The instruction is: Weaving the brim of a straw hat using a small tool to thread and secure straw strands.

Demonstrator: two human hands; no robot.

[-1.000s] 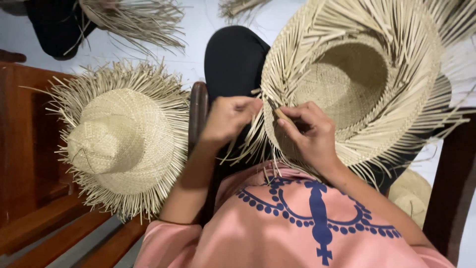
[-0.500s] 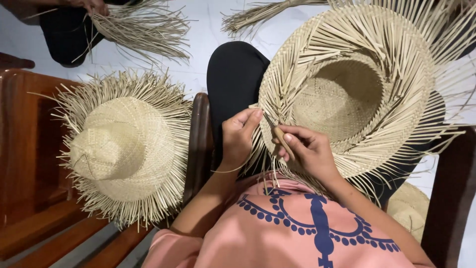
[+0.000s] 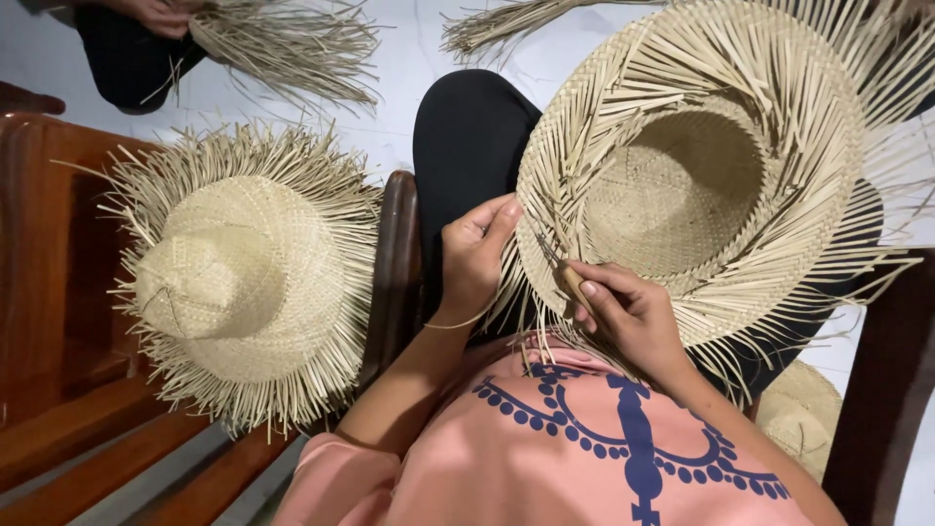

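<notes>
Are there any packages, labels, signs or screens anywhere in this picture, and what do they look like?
None in view: no package, label, sign or screen.
The nearest thing to one is the dark blue ornamental pattern on the person's pink shirt, at the bottom middle: curved dotted arcs about a central bar.

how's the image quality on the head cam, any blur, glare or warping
Head view: even, soft light, no glare; the hat being woven and both hands, left hand, right hand, are sharp; wide-angle warping bends the wooden chair arm; faint shadows only.

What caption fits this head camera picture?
Left hand steadies a straw hat's brim while right hand works it with a small tool.
</notes>
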